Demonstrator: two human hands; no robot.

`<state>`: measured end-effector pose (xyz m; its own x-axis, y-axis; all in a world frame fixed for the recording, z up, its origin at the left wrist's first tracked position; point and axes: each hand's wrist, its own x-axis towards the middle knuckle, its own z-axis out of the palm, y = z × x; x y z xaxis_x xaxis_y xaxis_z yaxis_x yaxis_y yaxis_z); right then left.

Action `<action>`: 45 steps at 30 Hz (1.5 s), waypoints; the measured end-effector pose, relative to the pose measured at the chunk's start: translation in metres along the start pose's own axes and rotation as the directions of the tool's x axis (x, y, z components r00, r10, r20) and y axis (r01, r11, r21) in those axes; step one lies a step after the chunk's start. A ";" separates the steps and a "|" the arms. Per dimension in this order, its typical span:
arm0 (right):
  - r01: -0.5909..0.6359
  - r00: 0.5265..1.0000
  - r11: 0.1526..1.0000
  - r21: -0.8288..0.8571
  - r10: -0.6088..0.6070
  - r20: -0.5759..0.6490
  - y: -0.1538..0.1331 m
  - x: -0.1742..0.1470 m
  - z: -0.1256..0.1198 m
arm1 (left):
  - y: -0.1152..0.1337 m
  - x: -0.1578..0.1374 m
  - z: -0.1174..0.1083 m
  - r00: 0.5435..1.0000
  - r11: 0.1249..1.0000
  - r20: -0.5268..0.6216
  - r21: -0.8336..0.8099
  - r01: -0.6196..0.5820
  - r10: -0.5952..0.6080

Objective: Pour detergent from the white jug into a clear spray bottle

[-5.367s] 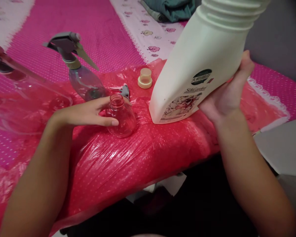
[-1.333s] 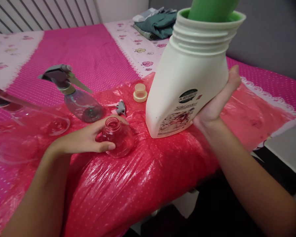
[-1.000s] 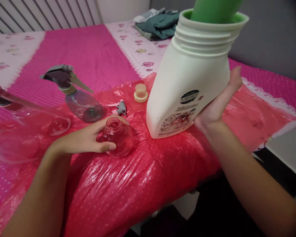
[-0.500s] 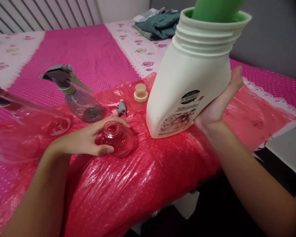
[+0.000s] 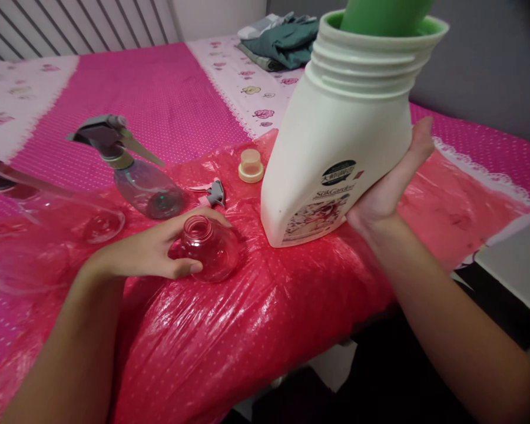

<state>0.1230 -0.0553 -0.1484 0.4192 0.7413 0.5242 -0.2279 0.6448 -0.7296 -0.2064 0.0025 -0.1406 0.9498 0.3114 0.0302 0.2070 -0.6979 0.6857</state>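
My left hand (image 5: 172,241) is wrapped round a small, clear, round spray bottle body (image 5: 218,253) whose threaded neck is uncapped; the red sheet shows through it. A large white jug (image 5: 344,141), with a printed label and a green insert in its wide threaded mouth, is gripped by my right hand (image 5: 384,182) along its right side, fingers mostly hidden behind it. The jug leans to the right, its base by the sheet. Behind the small bottle lies a grey and pink spray trigger head (image 5: 212,193). A yellowish cap (image 5: 251,166) stands close to the jug.
A clear spray bottle with a grey trigger (image 5: 148,188) stands at the left, and a pinkish one (image 5: 101,221) sits farther left. Red plastic sheeting (image 5: 247,330) covers the near part of the pink bed (image 5: 132,88). Folded clothes (image 5: 282,41) lie at the back.
Almost nothing differs. The whole view has shifted very slightly; both hands keep their hold on the small bottle and the jug.
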 end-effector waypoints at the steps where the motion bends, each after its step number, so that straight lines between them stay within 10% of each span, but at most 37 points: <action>1: -0.008 1.000 1.000 0.006 0.008 0.007 -0.001 0.000 0.000 | 0.000 -0.001 0.000 1.000 1.000 0.001 0.004 0.004 -0.004; 45: 0.008 1.000 1.000 -0.023 -0.008 0.007 0.000 0.001 -0.001 | -0.003 0.001 0.001 0.999 0.999 -0.002 0.028 -0.037 0.037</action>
<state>0.1245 -0.0546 -0.1490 0.4146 0.7376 0.5329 -0.2039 0.6461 -0.7356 -0.2061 0.0042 -0.1430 0.9563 0.2867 0.0569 0.1784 -0.7267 0.6634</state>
